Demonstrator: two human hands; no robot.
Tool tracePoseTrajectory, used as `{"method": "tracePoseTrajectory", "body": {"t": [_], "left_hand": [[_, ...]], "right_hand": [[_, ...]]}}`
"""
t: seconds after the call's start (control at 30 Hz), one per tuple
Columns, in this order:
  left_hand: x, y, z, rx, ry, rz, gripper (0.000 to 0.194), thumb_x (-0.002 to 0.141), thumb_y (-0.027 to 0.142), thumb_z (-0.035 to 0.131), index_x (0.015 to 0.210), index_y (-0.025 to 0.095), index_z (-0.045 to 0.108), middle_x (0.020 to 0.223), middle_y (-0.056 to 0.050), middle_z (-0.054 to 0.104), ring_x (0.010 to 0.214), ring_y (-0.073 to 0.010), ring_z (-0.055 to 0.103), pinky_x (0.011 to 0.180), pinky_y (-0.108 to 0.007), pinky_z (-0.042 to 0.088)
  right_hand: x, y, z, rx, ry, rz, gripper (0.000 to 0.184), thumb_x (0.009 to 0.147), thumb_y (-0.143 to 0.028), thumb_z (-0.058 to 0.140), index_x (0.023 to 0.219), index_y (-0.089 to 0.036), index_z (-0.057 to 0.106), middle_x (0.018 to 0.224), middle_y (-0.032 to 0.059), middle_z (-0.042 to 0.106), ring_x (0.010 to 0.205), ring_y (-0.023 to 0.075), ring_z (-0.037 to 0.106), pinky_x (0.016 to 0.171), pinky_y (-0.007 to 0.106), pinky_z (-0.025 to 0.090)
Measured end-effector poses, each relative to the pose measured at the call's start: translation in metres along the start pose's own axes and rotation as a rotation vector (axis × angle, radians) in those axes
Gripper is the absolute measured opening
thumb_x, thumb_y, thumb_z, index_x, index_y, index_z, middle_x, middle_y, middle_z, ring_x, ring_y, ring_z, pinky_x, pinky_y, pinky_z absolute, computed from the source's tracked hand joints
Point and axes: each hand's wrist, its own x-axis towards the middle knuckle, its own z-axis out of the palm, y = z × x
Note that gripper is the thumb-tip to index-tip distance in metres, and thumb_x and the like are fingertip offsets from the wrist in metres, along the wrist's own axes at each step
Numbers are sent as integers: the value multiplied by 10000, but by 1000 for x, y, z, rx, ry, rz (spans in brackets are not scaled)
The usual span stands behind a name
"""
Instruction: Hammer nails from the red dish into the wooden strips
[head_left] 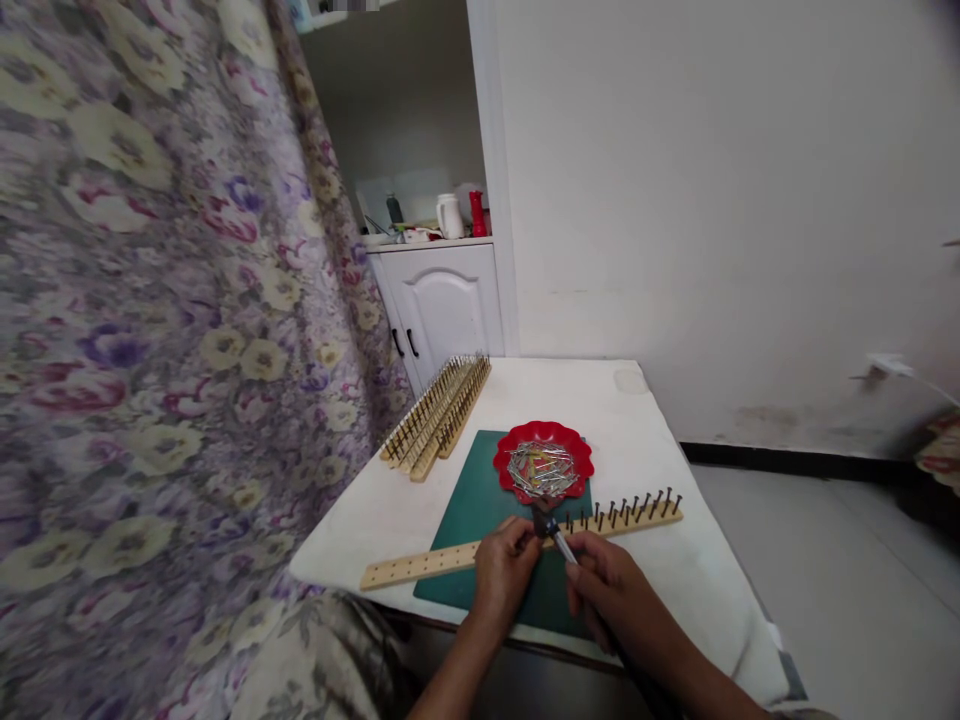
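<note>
A wooden strip (424, 567) lies crosswise over a green mat (469, 500). Dark screws or nails (626, 510) stand upright in its right part, while small holes show along the left part. My left hand (504, 568) is pinched closed at the strip's middle; what its fingertips hold is hidden. In my right hand (619, 590) is a hammer (562, 545) with a dark head and silver shaft, its head just above my left fingertips. Right behind the hammer head sits a red scalloped dish (505, 478) full of loose silver nails or screws (544, 468).
Several strips studded with upright fasteners (435, 415) lie at the table's back left. The white-covered table (570, 390) stands against a wall. A floral curtain (187, 350) hangs on the left, beside a white cabinet (446, 300) holding a white jug (450, 216).
</note>
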Motion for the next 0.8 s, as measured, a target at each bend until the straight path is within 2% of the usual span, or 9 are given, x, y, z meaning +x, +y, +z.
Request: {"method": "tracePoseTrajectory", "body": {"t": [0.2,0.33,0.43,0.6,0.73,0.8], "left_hand": [[0,-2,-3,5,-39,40,167,815,242,512,712,192,635,696,-2,587,664,-141,549,611,-219,379],[1,-1,-14,-27,-72,79,155,820,231,511,745,190,640,726,-8,601,683,-141,558,627,-219,386],[9,1,-25,-17,-44,80,171,841,236,482,761,186,625,728,-6,598,670,-136,551,608,-217,381],[51,11,-34,203,-42,120,144,830,193,477,793,176,616,801,-28,624,761,-155,563,682,-238,400],[91,20,-23,576,-187,72,136,805,185,510,826,184,644,904,-55,660,904,-190,567,760,-266,400],[106,21,-14,653,-235,36,148,796,186,518,819,181,664,900,-71,676,903,-204,582,777,-284,403]], "right_hand": [[-2,-4,-3,28,32,-38,231,846,-372,520,990,-192,510,553,-84,569,246,41,379,264,142,211],[2,-9,-13,67,129,-69,251,833,-387,542,971,-180,513,563,-76,576,239,35,380,264,144,231],[6,-12,-21,114,179,-101,273,821,-408,559,955,-173,519,568,-67,588,246,33,386,268,145,244],[9,-16,-25,166,228,-133,276,812,-401,577,944,-163,529,573,-56,597,262,31,399,272,142,254],[10,-16,-25,164,234,-141,260,823,-381,569,949,-158,527,581,-55,594,265,23,399,272,131,254],[10,-15,-26,158,236,-139,256,829,-378,564,954,-158,523,589,-56,591,270,20,402,274,127,258]]}}
